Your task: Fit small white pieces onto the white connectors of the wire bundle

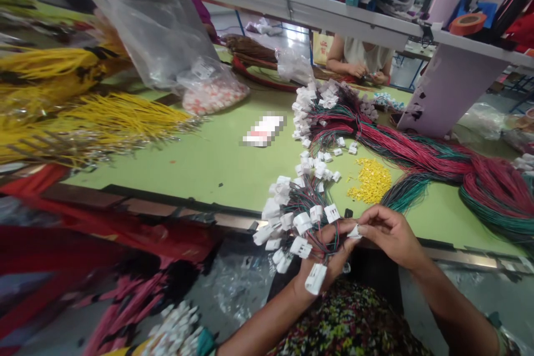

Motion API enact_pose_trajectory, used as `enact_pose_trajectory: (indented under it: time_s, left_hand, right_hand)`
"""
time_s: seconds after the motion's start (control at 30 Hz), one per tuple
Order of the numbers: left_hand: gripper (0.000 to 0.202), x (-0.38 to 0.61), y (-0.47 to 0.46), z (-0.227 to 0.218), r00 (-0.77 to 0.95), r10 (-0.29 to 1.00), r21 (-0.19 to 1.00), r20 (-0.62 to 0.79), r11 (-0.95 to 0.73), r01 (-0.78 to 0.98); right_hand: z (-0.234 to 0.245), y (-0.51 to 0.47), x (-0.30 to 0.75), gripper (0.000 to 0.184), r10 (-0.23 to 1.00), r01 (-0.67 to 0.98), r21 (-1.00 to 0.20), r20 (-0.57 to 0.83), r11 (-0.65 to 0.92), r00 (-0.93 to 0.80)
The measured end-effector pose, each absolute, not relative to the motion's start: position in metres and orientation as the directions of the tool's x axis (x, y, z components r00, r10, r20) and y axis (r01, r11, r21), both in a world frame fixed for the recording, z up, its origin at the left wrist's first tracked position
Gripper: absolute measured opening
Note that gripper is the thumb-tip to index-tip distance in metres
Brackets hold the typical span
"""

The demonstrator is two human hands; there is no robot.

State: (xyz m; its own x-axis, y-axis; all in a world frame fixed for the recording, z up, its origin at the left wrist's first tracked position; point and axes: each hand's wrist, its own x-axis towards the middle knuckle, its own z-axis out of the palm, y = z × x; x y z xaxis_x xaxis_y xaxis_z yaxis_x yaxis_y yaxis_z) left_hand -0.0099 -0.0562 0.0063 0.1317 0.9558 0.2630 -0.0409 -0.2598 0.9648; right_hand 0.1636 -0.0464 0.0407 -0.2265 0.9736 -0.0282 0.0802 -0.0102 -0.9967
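Head view: the left hand [319,272] clenches a bunch of white connectors [287,228] on thin coloured wires, held at the near edge of the worktop [208,178]. The right hand [390,236] pinches a small white piece [354,231] between finger and thumb, just beside the bunch. Yellow terminals [369,181] lie heaped beyond, near a wire bundle [421,147]. A steady pinch close to the piece seems best for parts this small.
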Motion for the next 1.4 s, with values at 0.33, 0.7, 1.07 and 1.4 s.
enact_pose_trajectory:
  time_s: [0.33,0.7,1.07,1.4]
  left_hand:
    - [0.033,-0.016,-0.053,0.014,0.224,0.965,0.962,0.134,-0.073,-0.263]
    - [0.047,-0.009,-0.054,0.019,0.315,0.949,0.980,0.017,0.046,-0.193]
    - [0.031,-0.010,-0.055,0.015,0.260,0.959,0.988,0.111,-0.078,-0.132]
    - [0.019,-0.008,-0.062,-0.002,0.220,0.967,0.990,0.131,-0.115,-0.085]
  right_hand:
    - [0.059,-0.064,0.197,0.008,0.962,0.567,-0.781,0.160,0.261,-0.222]
    - [0.048,-0.082,0.210,0.013,0.940,0.669,-0.661,0.266,0.340,-0.215]
    - [0.058,-0.031,0.162,0.018,0.956,0.094,-0.969,0.203,0.226,-0.213]
    - [0.029,-0.082,0.174,0.024,0.826,0.372,-0.740,0.530,0.561,-0.190]
